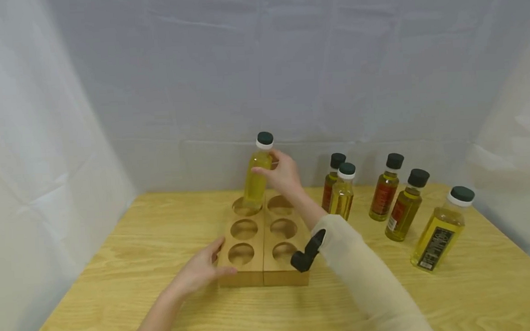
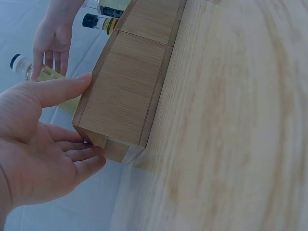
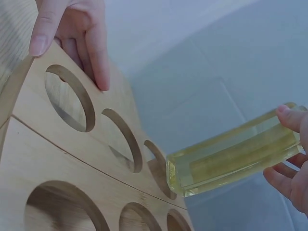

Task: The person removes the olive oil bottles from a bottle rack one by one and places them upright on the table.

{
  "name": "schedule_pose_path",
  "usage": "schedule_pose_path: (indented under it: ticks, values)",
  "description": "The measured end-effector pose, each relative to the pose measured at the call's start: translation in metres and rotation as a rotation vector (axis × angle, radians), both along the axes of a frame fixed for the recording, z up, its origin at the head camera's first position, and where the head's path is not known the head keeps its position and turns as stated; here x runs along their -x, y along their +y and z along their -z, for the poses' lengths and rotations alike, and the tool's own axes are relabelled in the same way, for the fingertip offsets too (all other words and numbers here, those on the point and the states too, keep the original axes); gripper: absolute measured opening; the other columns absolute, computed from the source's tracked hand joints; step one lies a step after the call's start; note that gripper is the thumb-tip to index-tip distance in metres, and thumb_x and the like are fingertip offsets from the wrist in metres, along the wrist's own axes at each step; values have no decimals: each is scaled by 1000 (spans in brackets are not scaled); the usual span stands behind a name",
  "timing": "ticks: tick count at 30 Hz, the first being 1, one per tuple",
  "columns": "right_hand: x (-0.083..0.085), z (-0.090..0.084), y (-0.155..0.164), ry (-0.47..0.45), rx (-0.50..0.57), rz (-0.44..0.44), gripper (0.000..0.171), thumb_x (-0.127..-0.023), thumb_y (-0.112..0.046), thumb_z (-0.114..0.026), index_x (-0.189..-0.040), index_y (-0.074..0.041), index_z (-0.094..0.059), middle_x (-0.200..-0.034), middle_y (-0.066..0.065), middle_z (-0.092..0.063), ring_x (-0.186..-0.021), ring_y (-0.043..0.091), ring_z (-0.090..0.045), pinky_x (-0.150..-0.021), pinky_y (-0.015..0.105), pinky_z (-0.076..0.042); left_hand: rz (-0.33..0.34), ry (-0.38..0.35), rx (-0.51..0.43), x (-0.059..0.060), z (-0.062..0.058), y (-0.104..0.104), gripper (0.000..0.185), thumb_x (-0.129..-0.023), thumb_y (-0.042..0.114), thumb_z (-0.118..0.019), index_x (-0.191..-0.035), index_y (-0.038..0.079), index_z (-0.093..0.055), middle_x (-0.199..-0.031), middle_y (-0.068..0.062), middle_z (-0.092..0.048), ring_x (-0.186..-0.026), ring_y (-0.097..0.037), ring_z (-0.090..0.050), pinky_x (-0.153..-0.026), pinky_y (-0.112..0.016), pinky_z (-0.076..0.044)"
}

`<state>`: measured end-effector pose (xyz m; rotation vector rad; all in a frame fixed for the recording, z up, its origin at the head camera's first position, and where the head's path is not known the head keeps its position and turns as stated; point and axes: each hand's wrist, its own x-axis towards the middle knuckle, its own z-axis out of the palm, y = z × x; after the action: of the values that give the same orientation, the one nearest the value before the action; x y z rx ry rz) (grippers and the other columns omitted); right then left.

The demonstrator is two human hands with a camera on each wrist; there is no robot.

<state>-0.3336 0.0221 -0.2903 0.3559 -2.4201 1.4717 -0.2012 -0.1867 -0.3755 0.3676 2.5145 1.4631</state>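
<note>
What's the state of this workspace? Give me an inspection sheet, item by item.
Surface: light wooden table.
Job's things: wooden six-hole rack; oil bottle with its base at the far-left hole.
Clutter: five more bottles standing right of the rack.
Grippers: right hand grips the oil bottle; left hand rests on the rack's near-left corner.
Cables: nothing seen.
Surroundings: white sheeting behind and at both sides.

Right hand (image 3: 293, 168) gripping oil bottle (image 3: 231, 156) above wooden rack (image 3: 72, 159), left hand (image 3: 72, 29) fingers on rack's edge
</note>
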Motion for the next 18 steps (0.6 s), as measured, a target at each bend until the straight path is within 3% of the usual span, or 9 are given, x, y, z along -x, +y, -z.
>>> schedule_pose_path:
  ticks: [10, 18]
  values:
    - [-13, -15, 25, 0, 9, -28, 58, -80, -32, -74, -130, -12, -53, -122, 8, -55, -103, 24, -57, -84, 37, -51, 0, 1, -9, 0, 2, -1, 89, -81, 21, -72, -143, -11, -15, -146, -31, -17, -129, -51, -23, -105, -56, -25]
    - [-30, -23, 53, -49, 54, -31, 68, -79, -36, -73, -137, -13, -46, -130, 8, -49, -106, 22, -54, -86, 39, -49, 0, -18, -29, -1, 3, 0, 90, -81, 21, -72, -143, -10, -15, -146, -31, -16, -129, -51, -21, -105, -56, -24]
